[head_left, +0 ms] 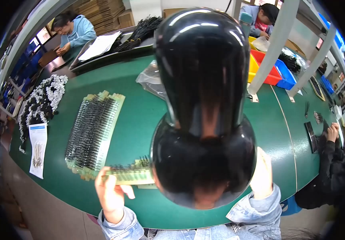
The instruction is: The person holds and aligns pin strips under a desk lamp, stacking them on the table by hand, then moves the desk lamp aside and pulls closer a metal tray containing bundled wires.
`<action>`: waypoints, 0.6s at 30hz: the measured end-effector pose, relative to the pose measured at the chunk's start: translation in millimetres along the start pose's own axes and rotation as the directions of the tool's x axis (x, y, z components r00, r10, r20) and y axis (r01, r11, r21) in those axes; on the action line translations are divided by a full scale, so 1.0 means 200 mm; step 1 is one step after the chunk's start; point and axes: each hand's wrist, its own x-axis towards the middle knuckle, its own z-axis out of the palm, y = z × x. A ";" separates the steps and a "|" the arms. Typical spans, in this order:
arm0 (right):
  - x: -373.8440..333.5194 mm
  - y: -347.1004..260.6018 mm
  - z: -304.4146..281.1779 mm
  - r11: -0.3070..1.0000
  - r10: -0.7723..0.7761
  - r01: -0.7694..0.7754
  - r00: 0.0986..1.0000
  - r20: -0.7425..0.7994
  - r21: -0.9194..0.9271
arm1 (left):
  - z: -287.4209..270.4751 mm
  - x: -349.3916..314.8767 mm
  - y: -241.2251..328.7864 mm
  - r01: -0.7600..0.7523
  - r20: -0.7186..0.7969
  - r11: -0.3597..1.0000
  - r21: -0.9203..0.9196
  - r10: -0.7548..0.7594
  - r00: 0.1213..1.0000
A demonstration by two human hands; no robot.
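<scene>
One pale green strip (131, 177) with dark pins along its upper edge lies across the front of the body, and we read its long axis as running nearly left to right. Its left end is pinched by the thumb and fingers of the left hand (111, 196), plainly the nearer of the two, and from there the strip stretches toward the right hand (263, 174). A glossy black housing (204, 80) fills the middle of our view, covering the strip's right end, so we can only suppose that the piece carries on some way behind it. At the other side of this housing sits the right hand, well apart from the left; its fingers are mostly hidden, and we cannot tell whether they hold anything. Just beyond the left hand and to its left, a stack (92, 132) of similar pinned pieces rests on the green table (136, 116). We note that the stack's long axis points away from the body, leaning slightly rightward, which leaves the held strip lying roughly crosswise to it.
</scene>
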 end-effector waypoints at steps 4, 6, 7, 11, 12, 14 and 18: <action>-0.05 0.08 0.10 0.998 0.051 -0.050 0.998 0.041 -0.034 | -0.07 -0.03 -0.01 -0.098 -0.339 0.994 0.041 0.107 0.935; -0.08 0.05 0.10 0.997 0.075 -0.074 0.996 0.045 -0.023 | -0.08 -0.03 -0.01 -0.100 -0.480 0.988 0.117 0.144 0.865; -0.09 0.04 0.10 0.997 0.076 -0.075 0.996 0.037 -0.026 | -0.09 -0.02 -0.02 -0.092 -0.478 0.989 0.115 0.136 0.868; -0.12 0.01 0.10 0.989 0.024 -0.007 0.994 0.111 -0.147 | -0.08 -0.01 0.00 -0.045 -0.477 0.998 0.050 0.063 0.877; -0.12 0.00 0.09 0.977 0.005 0.026 0.989 0.146 -0.209 | -0.08 -0.02 0.00 -0.042 -0.495 0.998 0.052 0.063 0.867; -0.13 -0.01 0.08 0.940 -0.023 0.096 0.976 0.219 -0.328 | -0.08 -0.03 0.00 -0.035 -0.532 0.998 0.057 0.060 0.844; -0.15 -0.04 0.07 0.926 -0.016 0.112 0.965 0.260 -0.360 | -0.15 -0.02 -0.04 -0.125 -0.594 0.983 0.131 0.179 0.784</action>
